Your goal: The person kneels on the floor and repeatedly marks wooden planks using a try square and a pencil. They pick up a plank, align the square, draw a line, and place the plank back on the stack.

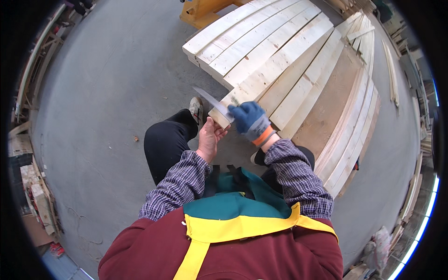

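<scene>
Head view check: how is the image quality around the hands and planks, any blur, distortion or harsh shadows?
Head view: strong fisheye bending, so the stacked planks curve toward the black rim; light is soft and even, with only faint shadow on the grey floor; the thin blade-like tool looks slightly motion-blurred, while the gloved right hand and bare left hand stay fairly sharp; bright glare strip at lower right edge.

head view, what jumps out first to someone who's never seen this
The blue-gloved right hand at centre, gripping the near end of a pale wooden plank, with a thin grey blade-like tool slanting up left. The bare left hand sits just beneath that plank end. Behind them, a broad stack of pale sawn planks fans toward the upper right across the grey concrete floor.
</scene>
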Available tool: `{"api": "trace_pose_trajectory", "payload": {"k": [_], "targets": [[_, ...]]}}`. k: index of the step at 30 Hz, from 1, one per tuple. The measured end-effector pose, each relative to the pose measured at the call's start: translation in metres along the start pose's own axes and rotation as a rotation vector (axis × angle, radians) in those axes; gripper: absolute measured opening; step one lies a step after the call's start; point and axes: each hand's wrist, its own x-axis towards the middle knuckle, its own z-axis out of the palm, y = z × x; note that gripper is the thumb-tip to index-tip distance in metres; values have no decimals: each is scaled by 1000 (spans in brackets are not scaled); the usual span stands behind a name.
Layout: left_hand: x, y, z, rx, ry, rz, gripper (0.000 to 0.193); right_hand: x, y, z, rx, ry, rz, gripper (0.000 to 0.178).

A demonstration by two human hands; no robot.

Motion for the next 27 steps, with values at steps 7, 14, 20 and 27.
{"api": "trace_pose_trajectory", "payload": {"k": [7, 14, 20, 27], "targets": [[4, 1, 12, 235, 50, 62, 38, -54, 52, -82, 333, 861, 228, 25], [-27, 36, 35, 364, 87, 237, 34, -181, 126, -158, -732, 497, 450, 47], [-111, 112, 54, 539, 126, 489, 40, -241, 168, -120, 53, 110, 1236, 29], [-220, 185, 57, 713, 203, 786, 46, -181, 132, -138, -271, 62, 838, 85]]}}
